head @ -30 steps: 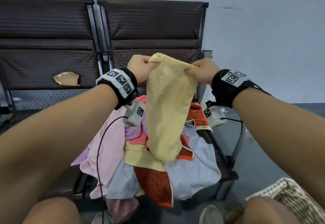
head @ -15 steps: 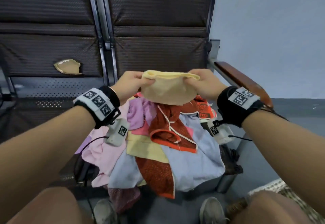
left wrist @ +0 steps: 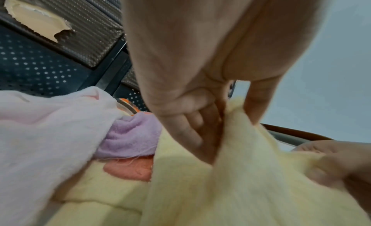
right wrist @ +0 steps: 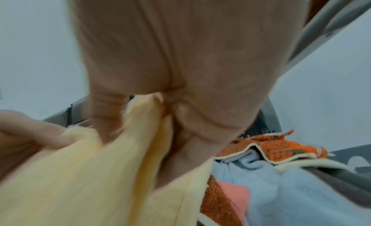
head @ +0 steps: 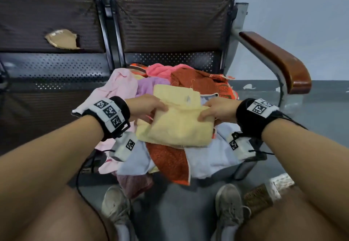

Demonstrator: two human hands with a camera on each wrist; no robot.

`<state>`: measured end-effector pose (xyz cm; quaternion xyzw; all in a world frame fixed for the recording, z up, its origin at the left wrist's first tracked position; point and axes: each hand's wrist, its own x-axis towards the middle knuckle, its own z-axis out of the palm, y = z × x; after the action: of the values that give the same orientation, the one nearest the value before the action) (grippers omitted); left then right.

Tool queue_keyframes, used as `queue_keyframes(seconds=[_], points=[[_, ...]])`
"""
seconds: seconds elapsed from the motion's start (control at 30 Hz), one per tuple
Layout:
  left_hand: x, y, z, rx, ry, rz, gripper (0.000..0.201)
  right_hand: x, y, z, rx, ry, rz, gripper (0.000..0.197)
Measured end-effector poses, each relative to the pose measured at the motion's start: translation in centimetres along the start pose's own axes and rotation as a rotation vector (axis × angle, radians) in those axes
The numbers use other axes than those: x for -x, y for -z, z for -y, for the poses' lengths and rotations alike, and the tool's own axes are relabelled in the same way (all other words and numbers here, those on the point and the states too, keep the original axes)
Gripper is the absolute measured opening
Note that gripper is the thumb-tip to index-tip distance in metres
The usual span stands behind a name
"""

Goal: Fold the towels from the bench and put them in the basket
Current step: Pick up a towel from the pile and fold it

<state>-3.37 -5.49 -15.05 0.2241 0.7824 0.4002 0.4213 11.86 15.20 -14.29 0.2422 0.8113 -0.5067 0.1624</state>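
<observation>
At centre left of the head view, the left hand (head: 146, 106) pinches one side of a yellow towel (head: 177, 125); at centre right, the right hand (head: 217, 109) pinches the other side. The towel lies half folded on a heap of towels (head: 170, 157) covering the table (head: 56, 68). Its layers look loose — easing either pinch could let the fold spring open or slide off the heap. The basket's woven corner (head: 258, 197) shows lower right. No readable writing — only square coded markers on the wristbands.
</observation>
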Motion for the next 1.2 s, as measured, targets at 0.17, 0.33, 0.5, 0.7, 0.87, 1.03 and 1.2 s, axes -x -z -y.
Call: queue_keyframes(seconds=[0.17, 0.33, 0.5, 0.7, 0.87, 1.03, 1.2], points=[[-4.5, 0.9, -0.5, 0.135, -0.112, -0.307, 0.020, -5.2, 1.0, 0.0, -0.095, 0.061, -0.415, 0.032], [-9.0, 2.6, -0.6, -0.170, -0.162, -0.518, 0.025, -9.0, 0.8, 0.7, -0.050, 0.071, -0.506, 0.017], [-10.6, 2.6, 0.3, -0.333, -0.088, -0.622, 0.029, -10.3, 0.4, 0.8, 0.153, 0.092, -0.538, 0.014], [-5.3, 1.0, 1.5, -0.327, -0.442, -0.352, 0.021, -6.1, -0.6, -0.2, 0.448, 0.423, -0.474, 0.041], [-2.9, 0.2, 6.0, -0.825, -0.460, -0.106, 0.085, -3.9, -2.6, -3.4, 0.722, 0.374, -0.155, 0.088], [-2.8, -0.2, 6.5, -0.872, -0.507, -0.302, 0.059, -3.9, -3.4, -4.7, 0.675, 0.381, -0.238, 0.071], [-1.2, 1.1, 5.3, -0.718, -0.536, -0.335, 0.024, -2.8, -2.1, -4.5, 0.621, 0.479, -0.356, 0.020]])
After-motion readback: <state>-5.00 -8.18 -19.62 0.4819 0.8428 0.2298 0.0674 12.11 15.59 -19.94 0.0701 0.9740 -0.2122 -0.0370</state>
